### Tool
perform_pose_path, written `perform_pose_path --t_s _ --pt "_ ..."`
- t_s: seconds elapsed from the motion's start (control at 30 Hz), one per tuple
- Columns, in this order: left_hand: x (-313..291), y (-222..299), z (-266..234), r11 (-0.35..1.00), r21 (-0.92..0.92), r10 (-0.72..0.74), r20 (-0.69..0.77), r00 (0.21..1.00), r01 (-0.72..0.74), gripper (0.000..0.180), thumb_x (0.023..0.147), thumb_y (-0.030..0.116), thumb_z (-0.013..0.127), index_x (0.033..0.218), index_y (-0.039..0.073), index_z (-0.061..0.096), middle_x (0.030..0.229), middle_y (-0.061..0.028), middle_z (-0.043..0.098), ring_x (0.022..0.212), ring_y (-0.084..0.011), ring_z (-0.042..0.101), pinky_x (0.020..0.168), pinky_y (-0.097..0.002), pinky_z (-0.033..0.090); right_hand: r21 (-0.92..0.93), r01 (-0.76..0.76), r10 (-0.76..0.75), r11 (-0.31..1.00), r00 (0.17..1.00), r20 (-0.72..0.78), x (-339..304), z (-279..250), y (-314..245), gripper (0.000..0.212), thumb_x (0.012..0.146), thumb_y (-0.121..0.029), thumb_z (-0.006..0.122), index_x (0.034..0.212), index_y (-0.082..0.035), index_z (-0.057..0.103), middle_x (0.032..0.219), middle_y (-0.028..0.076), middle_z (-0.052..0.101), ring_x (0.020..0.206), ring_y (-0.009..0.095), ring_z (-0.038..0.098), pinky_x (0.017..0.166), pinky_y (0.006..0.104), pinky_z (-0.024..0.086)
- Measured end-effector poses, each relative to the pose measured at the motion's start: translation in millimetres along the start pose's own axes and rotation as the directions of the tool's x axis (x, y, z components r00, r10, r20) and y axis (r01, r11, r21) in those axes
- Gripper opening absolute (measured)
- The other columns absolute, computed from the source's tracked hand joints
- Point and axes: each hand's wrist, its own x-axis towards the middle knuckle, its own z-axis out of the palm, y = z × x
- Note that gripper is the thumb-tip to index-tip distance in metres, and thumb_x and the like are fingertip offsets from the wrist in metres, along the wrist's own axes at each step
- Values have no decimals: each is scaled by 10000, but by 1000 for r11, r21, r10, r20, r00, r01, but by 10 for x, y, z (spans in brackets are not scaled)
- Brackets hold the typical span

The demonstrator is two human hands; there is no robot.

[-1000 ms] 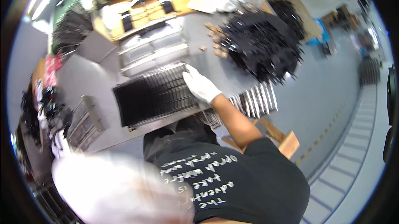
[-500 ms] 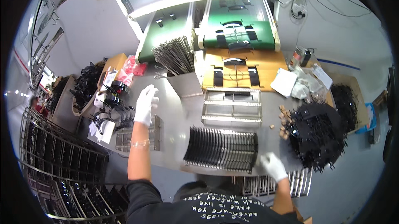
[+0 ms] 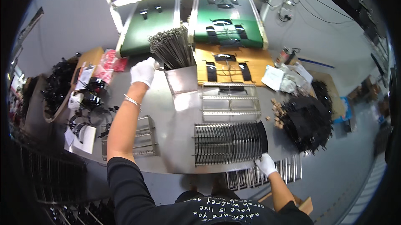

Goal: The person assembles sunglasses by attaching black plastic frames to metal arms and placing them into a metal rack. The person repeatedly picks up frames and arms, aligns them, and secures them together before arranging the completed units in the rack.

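Observation:
My left hand (image 3: 143,73), in a white glove, is at the far left of the table beside an upright bundle of thin metal rods (image 3: 170,48). Its fingers are curled near the corner of the shiny metal holder (image 3: 182,78); what they grip is hidden. At the table's front edge, my gloved right hand (image 3: 265,165) closes on the near right corner of a metal rack (image 3: 229,143) filled with a row of curved black pieces. Behind that rack lies another metal rack (image 3: 230,104), with one dark piece at its far side.
Green conveyor belts (image 3: 146,30) run away at the back; black curved parts lie on the right one and on an orange-brown board (image 3: 259,58). A black parts pile (image 3: 307,124) stands right. Another frame (image 3: 144,139) and black straps (image 3: 90,104) lie left.
My left hand has moved away from me to the rod holder. My right hand has come onto the filled rack's corner, and that rack sits at a different angle. The whole view has shifted.

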Motion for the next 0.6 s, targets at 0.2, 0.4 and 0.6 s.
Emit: perform_pose_path --t_s 0.2,0.4,0.6 --pt "-383 -664 -655 706 -641 -164 -563 810 -303 110 1000 116 625 1072 69 694 968 -91 746 836 -219 717 758 -369 584 129 -36 48 991 995 -92 68 109 40 252 901 -243 694 1068 -56 716 1076 238 709 1059 450 662 923 504 535" --pt "-2670 -644 -1404 404 -890 -655 -442 613 -211 231 1108 228 509 925 87 505 687 -18 509 494 -76 410 409 -215 298 -124 -3 37 992 961 273 -41 -294 265 342 915 -314 715 1140 -56 711 1099 230 728 1053 449 680 934 489 544" --pt "-4090 592 -155 -195 -955 -828 282 485 221 148 1114 185 491 1106 46 542 841 -91 634 580 -112 538 446 -261 435 384 322 -129 865 883 -452 -71 -1066 -1028 280 1061 -187 565 1186 7 723 1129 121 750 1034 223 719 954 326 545"
